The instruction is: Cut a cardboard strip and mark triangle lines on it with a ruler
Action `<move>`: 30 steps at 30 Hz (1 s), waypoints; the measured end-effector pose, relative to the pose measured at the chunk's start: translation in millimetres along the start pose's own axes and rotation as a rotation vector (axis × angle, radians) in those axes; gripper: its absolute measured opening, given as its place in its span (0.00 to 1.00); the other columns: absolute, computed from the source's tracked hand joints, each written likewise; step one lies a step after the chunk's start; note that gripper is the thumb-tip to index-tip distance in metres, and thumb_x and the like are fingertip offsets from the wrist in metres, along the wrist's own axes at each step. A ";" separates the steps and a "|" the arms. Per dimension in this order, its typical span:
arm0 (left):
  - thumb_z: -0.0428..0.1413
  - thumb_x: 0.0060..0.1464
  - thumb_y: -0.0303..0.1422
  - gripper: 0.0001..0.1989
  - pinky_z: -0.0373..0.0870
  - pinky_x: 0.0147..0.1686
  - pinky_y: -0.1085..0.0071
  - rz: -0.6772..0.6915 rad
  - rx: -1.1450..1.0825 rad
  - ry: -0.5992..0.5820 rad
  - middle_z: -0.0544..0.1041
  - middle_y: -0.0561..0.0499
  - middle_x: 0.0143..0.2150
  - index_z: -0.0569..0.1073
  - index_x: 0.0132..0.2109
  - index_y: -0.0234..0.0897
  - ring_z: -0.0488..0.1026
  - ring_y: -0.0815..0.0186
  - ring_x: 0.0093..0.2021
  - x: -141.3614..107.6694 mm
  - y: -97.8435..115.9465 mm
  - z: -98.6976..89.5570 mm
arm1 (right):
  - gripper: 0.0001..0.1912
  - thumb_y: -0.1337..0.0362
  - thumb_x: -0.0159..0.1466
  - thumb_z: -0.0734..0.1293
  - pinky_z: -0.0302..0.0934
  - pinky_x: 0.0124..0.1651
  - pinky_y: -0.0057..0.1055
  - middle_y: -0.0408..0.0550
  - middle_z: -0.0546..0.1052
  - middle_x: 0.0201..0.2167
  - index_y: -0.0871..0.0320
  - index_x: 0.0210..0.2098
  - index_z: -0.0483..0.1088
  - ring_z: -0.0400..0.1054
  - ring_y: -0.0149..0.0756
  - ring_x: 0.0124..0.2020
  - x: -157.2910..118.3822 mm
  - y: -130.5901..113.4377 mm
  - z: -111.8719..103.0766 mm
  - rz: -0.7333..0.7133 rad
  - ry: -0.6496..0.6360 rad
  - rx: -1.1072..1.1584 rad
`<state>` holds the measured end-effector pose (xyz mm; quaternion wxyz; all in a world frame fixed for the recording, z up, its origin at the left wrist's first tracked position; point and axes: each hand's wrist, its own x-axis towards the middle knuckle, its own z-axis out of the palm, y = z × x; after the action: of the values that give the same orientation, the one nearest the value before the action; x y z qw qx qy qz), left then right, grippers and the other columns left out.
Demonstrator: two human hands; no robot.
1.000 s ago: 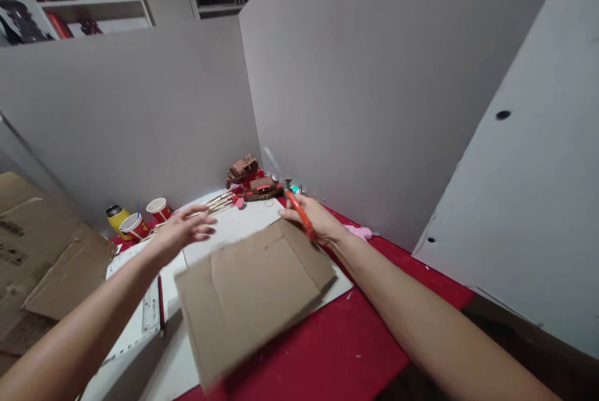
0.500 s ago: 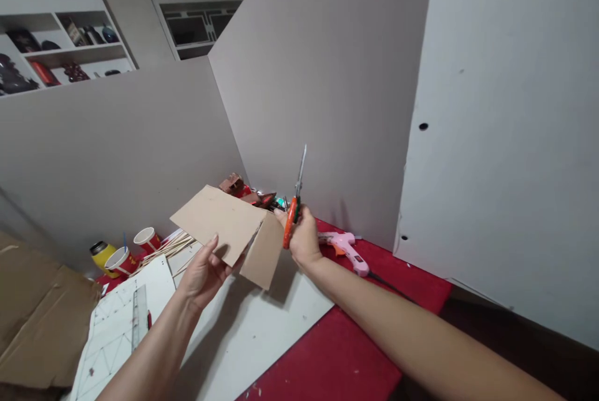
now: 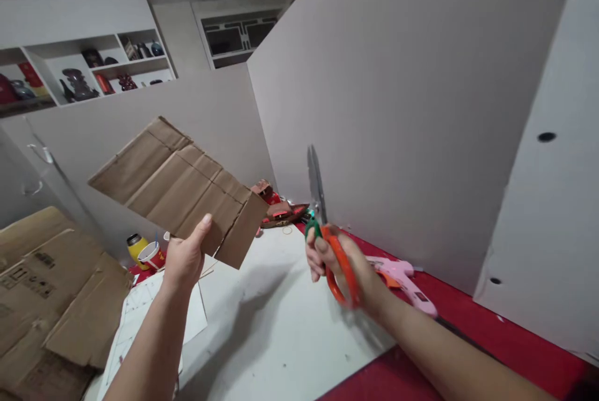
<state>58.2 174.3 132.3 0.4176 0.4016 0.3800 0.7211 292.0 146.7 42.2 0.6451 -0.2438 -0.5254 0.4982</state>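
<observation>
My left hand (image 3: 187, 257) grips a creased piece of brown cardboard (image 3: 182, 183) by its lower edge, thumb on the near face. The cardboard is tilted above the table, with a flap bent along its right end. In my right hand (image 3: 344, 257) is a pair of scissors (image 3: 334, 251) with orange and green handles. Their blades point up and look nearly closed. A gap separates the scissors from the cardboard. Beyond my right wrist a pink glue gun (image 3: 409, 285) lies on the red cloth.
A white board (image 3: 281, 332) covers part of the red cloth (image 3: 496, 332). Left stand a yellow jar (image 3: 135, 248) and a red paper cup (image 3: 152, 256). Folded cardboard boxes (image 3: 56, 282) fill the lower left. Grey panels (image 3: 397, 108) rise behind, and reddish-brown items (image 3: 281, 211) lie in the corner.
My left hand has turned the cardboard, raising it leftward so its creased face shows. My right hand and the scissors have come away from it. The view has shifted left.
</observation>
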 end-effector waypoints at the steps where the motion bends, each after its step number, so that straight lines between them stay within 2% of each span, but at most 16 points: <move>1: 0.74 0.32 0.30 0.17 0.77 0.50 0.65 0.024 0.003 0.002 0.79 0.52 0.25 0.74 0.28 0.35 0.81 0.56 0.45 0.8 1.7 -0.4 | 0.29 0.35 0.57 0.69 0.64 0.28 0.29 0.36 0.61 0.24 0.53 0.37 0.62 0.55 0.28 0.22 -4.0 1.0 3.5 0.021 -0.067 0.012; 4: 0.74 0.32 0.30 0.17 0.77 0.50 0.63 0.066 0.009 0.006 0.78 0.52 0.25 0.74 0.28 0.35 0.80 0.54 0.46 0.2 0.1 0.1 | 0.34 0.29 0.55 0.65 0.65 0.31 0.31 0.37 0.62 0.24 0.55 0.36 0.64 0.54 0.27 0.22 -14.4 3.5 12.1 0.174 -0.289 -0.022; 6: 0.73 0.33 0.29 0.16 0.77 0.50 0.62 0.074 0.008 0.010 0.77 0.52 0.24 0.74 0.27 0.35 0.80 0.53 0.46 -0.5 -2.9 0.8 | 0.35 0.29 0.56 0.63 0.65 0.30 0.31 0.39 0.64 0.24 0.57 0.35 0.65 0.56 0.26 0.21 -18.2 5.0 13.8 0.269 -0.364 -0.072; 10: 0.73 0.32 0.29 0.15 0.77 0.51 0.60 0.084 -0.008 0.012 0.78 0.50 0.25 0.74 0.26 0.35 0.80 0.51 0.48 -0.9 -4.6 0.7 | 0.36 0.29 0.60 0.58 0.65 0.27 0.30 0.38 0.66 0.21 0.58 0.35 0.66 0.59 0.25 0.17 -19.6 8.1 11.5 0.368 -0.387 -0.110; 14: 0.73 0.33 0.31 0.15 0.77 0.52 0.60 0.134 -0.030 0.005 0.81 0.48 0.30 0.76 0.29 0.34 0.80 0.51 0.49 -1.5 -0.6 -2.2 | 0.36 0.28 0.58 0.58 0.63 0.22 0.27 0.37 0.66 0.18 0.58 0.34 0.66 0.57 0.24 0.14 -17.9 8.3 12.2 0.459 -0.399 -0.073; 17: 0.72 0.36 0.29 0.13 0.79 0.50 0.60 0.164 -0.025 0.034 0.82 0.48 0.31 0.77 0.30 0.33 0.81 0.52 0.46 -1.0 3.5 -5.1 | 0.36 0.29 0.60 0.57 0.65 0.23 0.27 0.37 0.66 0.18 0.58 0.33 0.67 0.58 0.24 0.14 -16.0 6.9 12.8 0.481 -0.454 -0.083; 20: 0.70 0.39 0.27 0.10 0.82 0.41 0.65 0.087 0.018 0.068 0.82 0.48 0.29 0.77 0.28 0.32 0.82 0.55 0.39 0.5 8.8 -8.2 | 0.36 0.29 0.61 0.56 0.67 0.25 0.28 0.37 0.67 0.18 0.58 0.35 0.67 0.61 0.25 0.15 -14.5 5.5 12.1 0.447 -0.516 -0.091; 23: 0.69 0.40 0.26 0.07 0.83 0.33 0.69 0.041 0.051 0.049 0.82 0.49 0.28 0.77 0.28 0.32 0.82 0.59 0.32 1.2 15.0 -10.0 | 0.35 0.29 0.61 0.56 0.66 0.25 0.27 0.36 0.66 0.19 0.58 0.35 0.66 0.61 0.24 0.15 -14.4 4.1 11.8 0.437 -0.515 -0.092; 27: 0.66 0.42 0.24 0.05 0.83 0.31 0.68 -0.037 0.072 0.006 0.83 0.47 0.30 0.79 0.31 0.31 0.81 0.60 0.29 -1.3 20.7 -9.2 | 0.37 0.28 0.61 0.54 0.64 0.23 0.25 0.38 0.66 0.18 0.59 0.34 0.67 0.61 0.25 0.16 -14.0 1.2 12.4 0.495 -0.535 -0.096; 30: 0.65 0.43 0.24 0.03 0.83 0.30 0.68 -0.060 0.074 0.006 0.82 0.47 0.28 0.79 0.28 0.30 0.80 0.60 0.28 -4.4 21.4 -7.5 | 0.39 0.27 0.59 0.54 0.66 0.23 0.26 0.38 0.66 0.18 0.59 0.33 0.68 0.61 0.25 0.16 -12.9 -2.0 12.4 0.546 -0.517 -0.076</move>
<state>46.6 160.9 147.1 0.4226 0.4029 0.4194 0.6951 282.0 131.8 42.4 0.3249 -0.2650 -0.6048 0.6771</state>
